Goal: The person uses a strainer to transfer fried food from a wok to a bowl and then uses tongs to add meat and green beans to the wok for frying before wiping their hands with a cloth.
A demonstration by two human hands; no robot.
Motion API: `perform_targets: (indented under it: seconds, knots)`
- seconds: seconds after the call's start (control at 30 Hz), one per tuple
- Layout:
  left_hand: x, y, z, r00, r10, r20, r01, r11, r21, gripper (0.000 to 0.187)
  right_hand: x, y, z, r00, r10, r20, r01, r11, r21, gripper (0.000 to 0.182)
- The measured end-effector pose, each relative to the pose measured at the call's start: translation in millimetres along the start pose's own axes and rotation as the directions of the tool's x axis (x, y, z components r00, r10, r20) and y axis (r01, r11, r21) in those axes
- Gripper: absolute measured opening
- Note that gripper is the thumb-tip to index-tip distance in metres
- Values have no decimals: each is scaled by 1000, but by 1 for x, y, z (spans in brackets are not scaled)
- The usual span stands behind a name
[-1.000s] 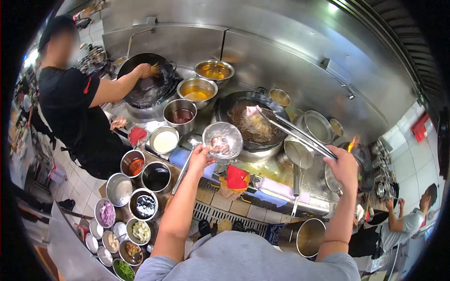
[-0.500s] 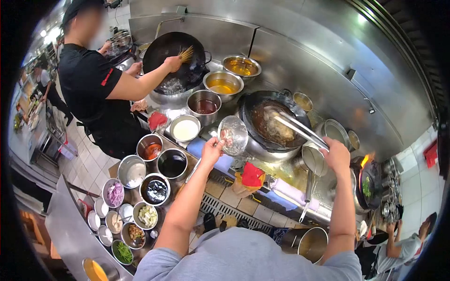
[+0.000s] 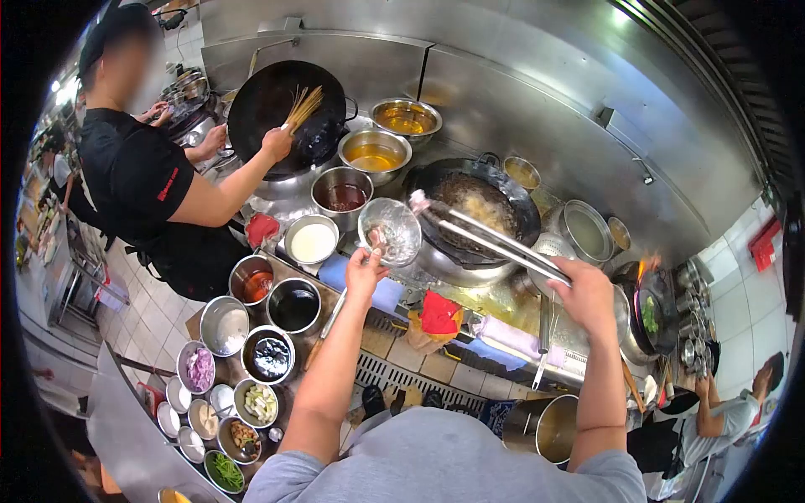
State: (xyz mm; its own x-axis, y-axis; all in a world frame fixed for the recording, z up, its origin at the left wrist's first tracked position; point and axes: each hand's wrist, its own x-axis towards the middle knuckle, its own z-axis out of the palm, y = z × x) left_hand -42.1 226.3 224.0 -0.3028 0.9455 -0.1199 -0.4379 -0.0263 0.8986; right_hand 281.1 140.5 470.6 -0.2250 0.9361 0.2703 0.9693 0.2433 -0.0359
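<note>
My left hand [image 3: 366, 273] grips the rim of a clear bowl [image 3: 401, 228], tilted, with a few raw-looking meat pieces [image 3: 381, 237] in it. My right hand [image 3: 584, 295] is closed on long metal tongs [image 3: 511, 246]. At the tongs' tips is a pale pinkish piece of meat [image 3: 418, 200], over the left rim of a black wok [image 3: 526, 205] beside the bowl. Bubbling oil with golden pieces [image 3: 482, 210] fills the wok's middle. Part of the wok is hidden behind the tongs.
At left a co-worker [image 3: 134, 184] holds a bamboo brush [image 3: 303, 107] over another wok [image 3: 251, 109]. Bowls of oil [image 3: 375, 156], sauces [image 3: 293, 292] and chopped vegetables [image 3: 199, 369] stand nearby. A flame [image 3: 647, 268] rises by a wok at right. A red cloth [image 3: 440, 313] lies on the counter edge.
The tongs' tips have moved left from the wok's oil to near the bowl and now hold a pale meat piece. The co-worker's brush has lifted off the other wok's inside. My view has shifted slightly.
</note>
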Motion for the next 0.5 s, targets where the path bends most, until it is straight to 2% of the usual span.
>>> perform_targets:
  seconds: [0.07,0.1,0.17,0.2,0.27,0.33,0.4,0.47,0.5]
  knots:
    - [1,3,-4,998,-57,1,57,998,26,19,-1,9,-9,993,107,-42,-104,993,58,29]
    - [0,3,-4,999,-54,6,54,998,27,19,0,15,-7,993,110,-46,-107,993,59,29]
    - [0,4,-6,995,-98,4,98,995,-2,17,10,28,10,974,223,32,-220,972,-87,32]
    - [1,3,-6,994,-103,20,102,993,60,16,19,32,19,975,219,28,-216,973,-86,32]
    - [1,7,-1,994,-104,44,100,991,85,15,45,39,43,928,261,268,-195,949,-249,35]
    - [-2,12,5,992,-95,85,82,987,140,15,75,54,90,930,250,271,-195,957,-217,37]
    - [-1,9,6,994,-86,74,74,986,146,16,93,57,107,933,235,272,-189,964,-186,40]
    - [0,15,3,996,-70,51,62,986,154,18,107,41,106,939,328,105,-311,939,-148,38]
    - [-1,16,0,999,-36,10,33,977,211,20,107,37,102,943,315,111,-298,943,-146,38]
